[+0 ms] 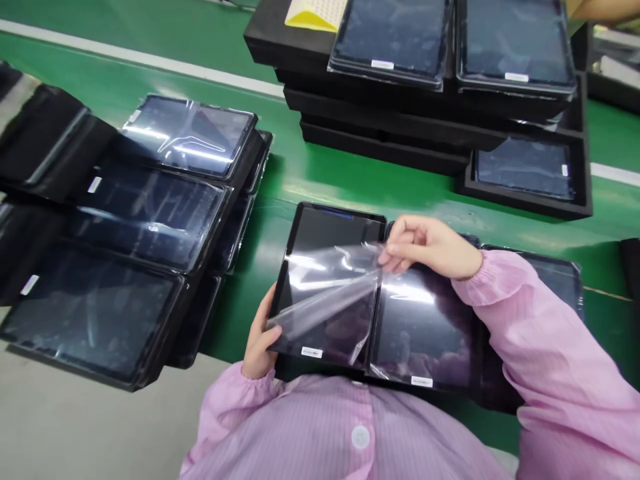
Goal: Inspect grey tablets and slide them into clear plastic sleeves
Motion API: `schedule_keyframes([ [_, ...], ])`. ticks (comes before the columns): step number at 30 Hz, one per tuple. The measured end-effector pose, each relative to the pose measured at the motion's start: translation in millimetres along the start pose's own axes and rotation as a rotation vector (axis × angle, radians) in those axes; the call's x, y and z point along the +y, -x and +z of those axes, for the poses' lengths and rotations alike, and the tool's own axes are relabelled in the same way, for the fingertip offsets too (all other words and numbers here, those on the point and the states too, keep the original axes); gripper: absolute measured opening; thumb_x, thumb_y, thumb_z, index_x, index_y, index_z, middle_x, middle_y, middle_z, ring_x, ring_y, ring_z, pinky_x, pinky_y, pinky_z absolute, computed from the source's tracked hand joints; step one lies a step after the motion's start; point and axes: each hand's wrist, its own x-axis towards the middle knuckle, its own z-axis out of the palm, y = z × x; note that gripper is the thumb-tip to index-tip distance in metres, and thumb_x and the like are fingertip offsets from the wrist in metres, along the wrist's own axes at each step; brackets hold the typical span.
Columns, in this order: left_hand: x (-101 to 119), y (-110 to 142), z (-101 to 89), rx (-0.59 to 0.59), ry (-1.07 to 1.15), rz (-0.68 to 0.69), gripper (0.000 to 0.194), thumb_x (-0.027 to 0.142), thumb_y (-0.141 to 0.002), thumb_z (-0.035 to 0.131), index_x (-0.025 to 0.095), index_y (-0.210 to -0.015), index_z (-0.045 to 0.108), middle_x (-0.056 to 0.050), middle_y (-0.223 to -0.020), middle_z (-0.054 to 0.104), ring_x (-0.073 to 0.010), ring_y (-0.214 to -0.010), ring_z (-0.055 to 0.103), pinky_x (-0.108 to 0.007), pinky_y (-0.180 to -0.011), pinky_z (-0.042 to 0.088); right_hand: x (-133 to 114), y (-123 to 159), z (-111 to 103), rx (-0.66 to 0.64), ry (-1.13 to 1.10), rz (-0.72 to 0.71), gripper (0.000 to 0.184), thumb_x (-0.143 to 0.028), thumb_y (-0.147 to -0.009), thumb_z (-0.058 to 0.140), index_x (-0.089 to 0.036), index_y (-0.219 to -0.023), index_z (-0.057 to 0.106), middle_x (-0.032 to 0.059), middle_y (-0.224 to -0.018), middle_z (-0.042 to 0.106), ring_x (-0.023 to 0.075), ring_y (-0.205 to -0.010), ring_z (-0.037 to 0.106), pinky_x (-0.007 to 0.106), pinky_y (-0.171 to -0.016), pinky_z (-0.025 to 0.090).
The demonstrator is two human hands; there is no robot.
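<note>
Green bench (345, 177) shows beyond the fingers of the right hand (425, 243), up to stacked trays (375, 120). Left of those fingers lies the tablet (345, 327), its right edge along a second tablet (425, 333). They pinch lifted film (325, 283); the left hand (261, 340) holds the tablet's left edge.

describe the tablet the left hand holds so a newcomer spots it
On the green table, find the row of tablets in front of the pink smock. The tablet is the leftmost, with the left hand at its edge. Unlike its neighbours, it has clear film lifted above it, pinched by the right hand.
</note>
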Motion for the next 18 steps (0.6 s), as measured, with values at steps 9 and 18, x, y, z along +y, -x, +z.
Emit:
schedule_keyframes([
  [9,21,-13,4.3,-0.047,-0.066,-0.130,0.060,0.041,-0.054,0.080,0.020,-0.109,0.078,-0.009,-0.106,0.080,-0.0371,-0.105,0.073,-0.047,-0.095,0.058,-21,-62,19,0.138,0.262,-0.153,0.025,-0.006,-0.091,0.064,-0.023,-0.079,0.050,-0.0042,-0.059,0.066,0.0117,-0.043,0.065,0.020,-0.041,0.053],
  [18,17,-12,3.2,-0.054,-0.056,-0.138,0.059,0.038,-0.054,0.078,0.022,-0.111,0.079,-0.007,-0.104,0.081,-0.0353,-0.107,0.073,-0.044,-0.095,0.058,-13,-90,39,0.230,-0.164,-0.085,0.030,0.002,-0.093,0.042,-0.021,-0.107,0.056,-0.0056,-0.065,0.066,0.0108,-0.058,0.073,0.020,-0.057,0.062],
])
